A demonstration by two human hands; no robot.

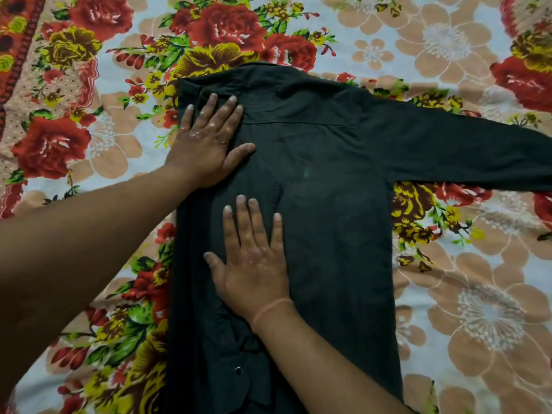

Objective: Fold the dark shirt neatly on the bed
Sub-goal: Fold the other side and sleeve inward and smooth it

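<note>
Both hands, left hand [206, 144] and right hand [252, 261], press spread-flat on the dark cotton shirt [328, 204]; smoothing outward should sharpen the fold.

The dark shirt [322, 186] lies flat, back side up, on the bed [466, 297] with its flowered sheet. Its collar points to the bed's far side. The left side is folded inward (a cuff button shows, probably the sleeve's), and the right sleeve stretches straight outward.
</note>
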